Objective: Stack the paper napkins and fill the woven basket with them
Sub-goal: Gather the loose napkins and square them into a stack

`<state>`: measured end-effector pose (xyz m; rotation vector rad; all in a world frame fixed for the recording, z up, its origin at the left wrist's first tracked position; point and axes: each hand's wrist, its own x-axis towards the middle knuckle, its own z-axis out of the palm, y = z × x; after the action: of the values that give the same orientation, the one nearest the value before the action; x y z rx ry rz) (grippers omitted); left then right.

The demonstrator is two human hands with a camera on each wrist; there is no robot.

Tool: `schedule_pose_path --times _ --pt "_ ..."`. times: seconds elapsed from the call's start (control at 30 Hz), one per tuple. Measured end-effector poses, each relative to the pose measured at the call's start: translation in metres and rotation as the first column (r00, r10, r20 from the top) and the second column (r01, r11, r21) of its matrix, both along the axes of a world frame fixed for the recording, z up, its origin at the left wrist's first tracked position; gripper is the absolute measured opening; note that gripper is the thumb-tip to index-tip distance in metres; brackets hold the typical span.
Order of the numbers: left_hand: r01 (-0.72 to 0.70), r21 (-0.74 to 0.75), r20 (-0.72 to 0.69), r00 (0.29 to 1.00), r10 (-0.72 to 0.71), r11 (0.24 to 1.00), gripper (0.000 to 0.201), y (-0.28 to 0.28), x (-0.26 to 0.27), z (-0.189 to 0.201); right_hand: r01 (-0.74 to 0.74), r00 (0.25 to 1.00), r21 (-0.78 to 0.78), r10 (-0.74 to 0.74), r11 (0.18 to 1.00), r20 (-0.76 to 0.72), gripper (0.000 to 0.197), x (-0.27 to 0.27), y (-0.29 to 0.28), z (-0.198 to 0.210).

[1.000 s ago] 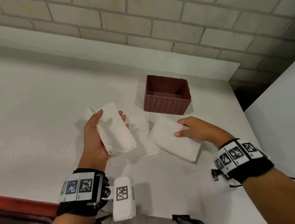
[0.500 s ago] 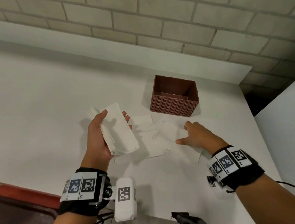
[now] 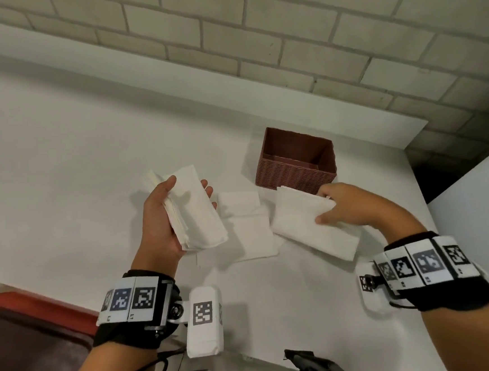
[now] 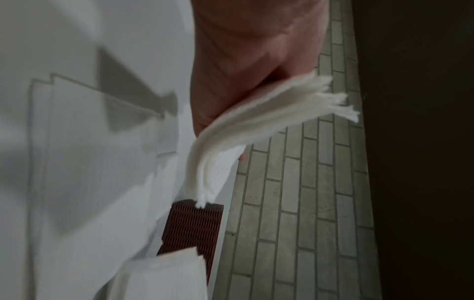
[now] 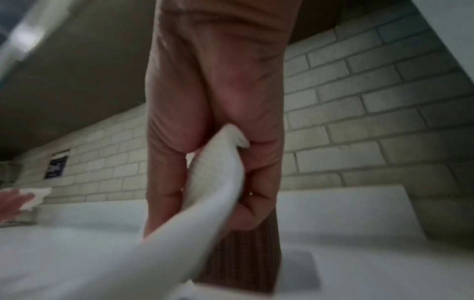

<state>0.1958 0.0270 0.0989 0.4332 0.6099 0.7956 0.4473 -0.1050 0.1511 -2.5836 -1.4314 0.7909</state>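
**Q:** So, where are the napkins, and what are the hands doing with them?

**A:** A folded paper napkin (image 3: 311, 227) is pinched at its far corner by the right hand (image 3: 344, 206), thumb on top and fingers (image 5: 259, 182) curled beneath; its free end trails toward the person. The left hand (image 3: 164, 221) grips a napkin stack (image 3: 194, 209), thumb across one long edge, fingertips wrapped over the other. Between the two hands, more loose napkins (image 3: 249, 226) lie overlapping on the white table (image 3: 60, 170).

**Q:** And the basket?

**A:** The brown woven basket (image 3: 295, 172) stands just beyond the right fingertips, open side up. What shows of its inside holds no napkins, so filling looks not yet begun.

**Q:** What could go wrong from here?

**A:** Probably three things. The left wrist view shows the stack's (image 4: 269, 113) free edges fanning apart beyond the thumb, so a loose grip could let layers slide out. The pinched napkin is held by one corner only and may droop or unfold while being carried across. Landing it crooked would leave an uneven stack that could catch on the basket rim.
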Motion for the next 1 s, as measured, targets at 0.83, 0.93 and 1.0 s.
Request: schedule_pose_path --times 0.83,0.93,1.0 --pt "-0.113 0.009 0.030 0.993 0.113 0.994 0.035 0.007 -0.022 0.002 -0.381 0.912 -0.017 0.373 0.924 -0.173 0.011 -0.072 0.084 -0.042" --pt "-0.098 0.006 0.025 0.995 0.098 0.995 0.034 0.007 -0.018 0.002 -0.383 0.923 -0.040 0.382 0.923 -0.042 0.035 -0.079 0.083 -0.052" --pt "-0.088 0.007 0.024 0.996 0.087 0.996 0.034 0.007 -0.017 0.001 -0.392 0.916 -0.075 0.396 0.917 0.057 0.061 -0.083 0.083 -0.057"
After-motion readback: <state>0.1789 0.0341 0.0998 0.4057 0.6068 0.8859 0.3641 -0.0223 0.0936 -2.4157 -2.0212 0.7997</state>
